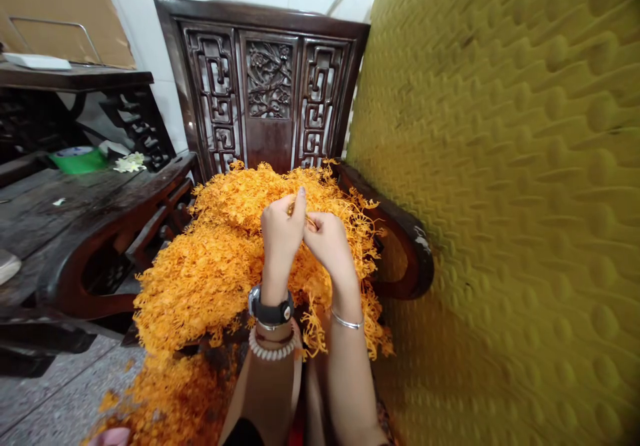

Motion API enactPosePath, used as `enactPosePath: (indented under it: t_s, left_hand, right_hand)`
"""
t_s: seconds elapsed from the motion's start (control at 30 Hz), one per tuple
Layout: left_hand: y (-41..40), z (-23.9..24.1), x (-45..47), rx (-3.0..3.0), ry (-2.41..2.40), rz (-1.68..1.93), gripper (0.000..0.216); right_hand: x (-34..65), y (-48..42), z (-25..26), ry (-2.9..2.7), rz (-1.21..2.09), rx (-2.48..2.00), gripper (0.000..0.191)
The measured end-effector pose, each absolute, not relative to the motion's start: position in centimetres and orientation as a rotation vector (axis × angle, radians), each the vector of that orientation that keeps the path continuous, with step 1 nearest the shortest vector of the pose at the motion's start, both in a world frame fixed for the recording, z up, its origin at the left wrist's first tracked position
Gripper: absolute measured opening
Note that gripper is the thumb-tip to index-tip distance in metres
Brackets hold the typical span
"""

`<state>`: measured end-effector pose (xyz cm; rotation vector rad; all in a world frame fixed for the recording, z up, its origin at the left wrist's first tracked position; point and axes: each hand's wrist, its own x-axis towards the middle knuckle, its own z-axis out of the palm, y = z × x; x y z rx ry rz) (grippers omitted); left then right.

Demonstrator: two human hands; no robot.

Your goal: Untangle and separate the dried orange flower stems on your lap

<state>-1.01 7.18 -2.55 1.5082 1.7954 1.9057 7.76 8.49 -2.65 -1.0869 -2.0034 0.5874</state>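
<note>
Right now I have my left hand (281,229) and right hand (326,239) pressed close together above the middle of the seat, fingers curled in, pinching what looks like a single orange strand (311,221) between them; the left forefinger sticks up, and I cannot tell exactly how the strand runs through the right fingers. Just beneath and all around the hands lies the heap of orange fringe pieces (220,259), spilling toward me and off the front edge to the floor on my left. Judging by that, most of the heap is unsorted and only this one strand is being worked, so I would call it early or mid-way, with plenty left. Beyond the hands rises the carved chair back (267,79); to the right, close by, stands a yellow foam sheet (505,219); well to the left sits a dark wooden table (75,193) with a green dish (77,161).
</note>
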Motion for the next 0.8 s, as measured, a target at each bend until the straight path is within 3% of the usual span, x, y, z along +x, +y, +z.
enactPosePath:
  t_s: [0.13, 0.3, 0.43, 0.8]
  left_hand:
    - [7.5, -2.6, -1.0, 1.284, 1.639, 2.231, 0.048]
    - [8.1, -2.6, -0.1, 0.903, 1.164, 2.345, 0.048]
    - [9.6, -3.4, 0.3, 0.725, 0.913, 2.214, 0.045]
    - [10.2, -3.7, 2.5, 0.900, 1.022, 2.120, 0.046]
  right_hand:
    - [8.2, 8.2, -2.0, -1.885, 1.045, -0.767, 0.040]
    - [7.7, 7.1, -1.3, -1.778, 1.093, -0.702, 0.042]
    - [8.0, 7.1, -1.5, -1.851, 1.050, -0.804, 0.043]
    - [10.6, 5.6, -0.6, -2.046, 0.589, -1.165, 0.045]
